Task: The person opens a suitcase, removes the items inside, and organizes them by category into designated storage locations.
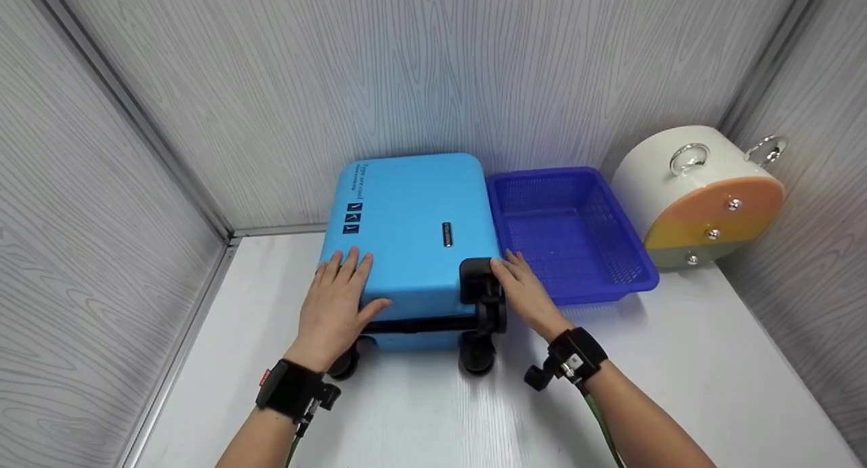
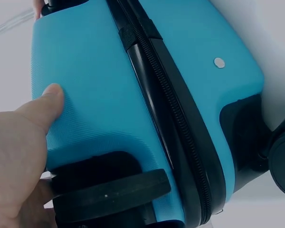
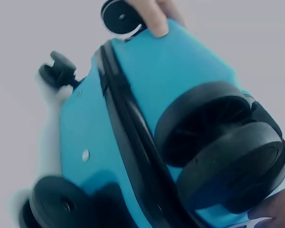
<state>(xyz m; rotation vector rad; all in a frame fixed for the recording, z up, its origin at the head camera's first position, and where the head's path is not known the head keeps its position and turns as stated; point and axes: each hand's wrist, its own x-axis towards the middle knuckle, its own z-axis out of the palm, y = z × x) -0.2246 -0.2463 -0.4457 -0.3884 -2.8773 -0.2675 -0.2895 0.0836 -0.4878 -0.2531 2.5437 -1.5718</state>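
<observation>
A light blue suitcase (image 1: 406,251) lies on its side on the white table, its black wheels toward me. My left hand (image 1: 332,312) rests on its near left corner, fingers spread over the top face and thumb along the near edge. My right hand (image 1: 532,293) touches the near right corner beside the black wheel housing (image 1: 476,271), fingers nearly straight. In the left wrist view, the thumb lies on the blue end panel (image 2: 95,85) beside a black zipper (image 2: 168,90). A double wheel (image 3: 228,147) fills much of the right wrist view, fingertips at its edge.
A blue-purple plastic basket (image 1: 613,227) stands right of the suitcase, close against it. Farther right is a cream rounded box (image 1: 650,160) with ring handles and a striped front. Grey wood-grain panels (image 1: 406,68) enclose the table (image 1: 691,359) at the back and sides.
</observation>
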